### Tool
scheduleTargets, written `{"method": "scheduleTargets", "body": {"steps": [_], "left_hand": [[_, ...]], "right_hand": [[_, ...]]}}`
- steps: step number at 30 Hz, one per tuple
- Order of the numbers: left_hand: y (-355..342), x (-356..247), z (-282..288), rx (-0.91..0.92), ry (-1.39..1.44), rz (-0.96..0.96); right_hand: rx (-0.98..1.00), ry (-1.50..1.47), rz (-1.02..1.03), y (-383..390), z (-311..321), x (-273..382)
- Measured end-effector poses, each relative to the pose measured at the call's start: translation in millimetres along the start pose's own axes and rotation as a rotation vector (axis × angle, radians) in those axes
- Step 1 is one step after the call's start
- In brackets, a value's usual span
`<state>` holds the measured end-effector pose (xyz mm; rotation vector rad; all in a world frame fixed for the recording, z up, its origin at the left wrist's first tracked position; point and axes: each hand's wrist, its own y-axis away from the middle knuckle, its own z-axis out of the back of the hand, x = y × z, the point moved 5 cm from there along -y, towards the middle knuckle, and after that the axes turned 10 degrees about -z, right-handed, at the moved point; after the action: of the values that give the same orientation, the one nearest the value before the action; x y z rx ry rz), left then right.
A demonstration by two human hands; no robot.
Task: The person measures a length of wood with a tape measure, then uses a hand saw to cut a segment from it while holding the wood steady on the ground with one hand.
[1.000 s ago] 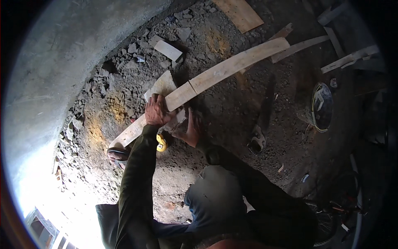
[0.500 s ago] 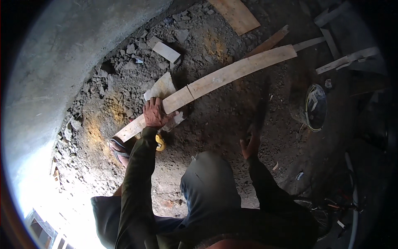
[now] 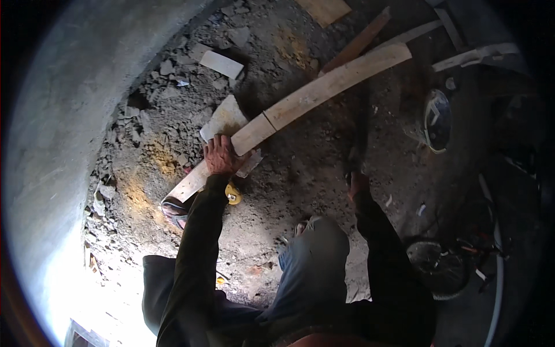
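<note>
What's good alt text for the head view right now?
A person's left hand rests across a long plank over dirt, a sandalled foot at its lower-left end. The right hand, apart from it, holds a dark, dimly seen tool.

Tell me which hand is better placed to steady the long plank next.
Left, I judge: the left hand rests on the long plank; the right hand is away from it, apparently gripping a dark tool.
</note>
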<state>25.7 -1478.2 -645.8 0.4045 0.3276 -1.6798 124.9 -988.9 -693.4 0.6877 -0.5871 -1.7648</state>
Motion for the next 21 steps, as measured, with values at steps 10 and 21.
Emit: {"method": "scheduleTargets", "body": {"steps": [10,21], "left_hand": [[13.1,14.2,0.8,-0.034,-0.039,0.088],[8.0,-2.2,11.8,0.024,-0.057,0.065]], "right_hand": [[-0.696,-0.592,-0.126,207.4,167.9,16.1],[-0.526,-1.293,0.426,216.1,155.7,116.7]]}}
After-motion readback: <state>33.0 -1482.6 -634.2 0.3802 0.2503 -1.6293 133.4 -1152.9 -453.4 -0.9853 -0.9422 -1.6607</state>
